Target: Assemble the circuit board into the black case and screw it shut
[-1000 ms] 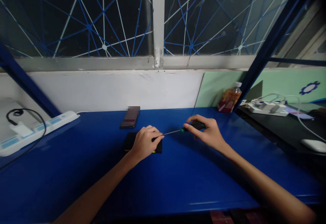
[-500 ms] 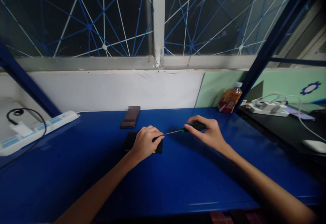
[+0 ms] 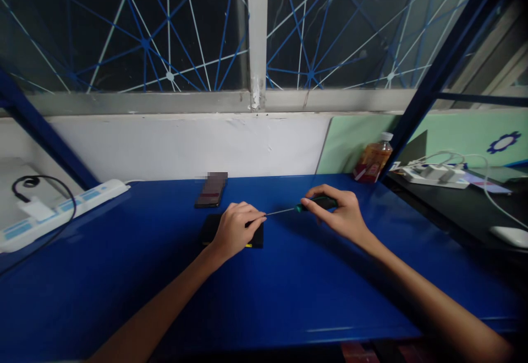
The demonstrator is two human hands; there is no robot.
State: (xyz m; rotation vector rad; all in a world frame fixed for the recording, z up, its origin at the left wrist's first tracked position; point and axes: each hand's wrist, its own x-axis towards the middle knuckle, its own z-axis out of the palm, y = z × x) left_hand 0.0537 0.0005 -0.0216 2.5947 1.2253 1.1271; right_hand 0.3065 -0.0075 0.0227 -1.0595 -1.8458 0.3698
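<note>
Smartphone (image 3: 211,191): lies beyond the hands, apparently out of their way. Black case (image 3: 211,228): flat on blue table (image 3: 264,297), under left hand (image 3: 234,232), whose fingertips pinch the tip of a green-and-black screwdriver (image 3: 327,203), likely steadying it. Right hand (image 3: 345,213): pinches the handle, presumably for fine control.

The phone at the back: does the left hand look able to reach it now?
Probably yes: the phone lies beyond the left hand, with nothing tall visible between them. But those fingers are pinched at the tip of the screwdriver, so they may need to let go first.
</note>
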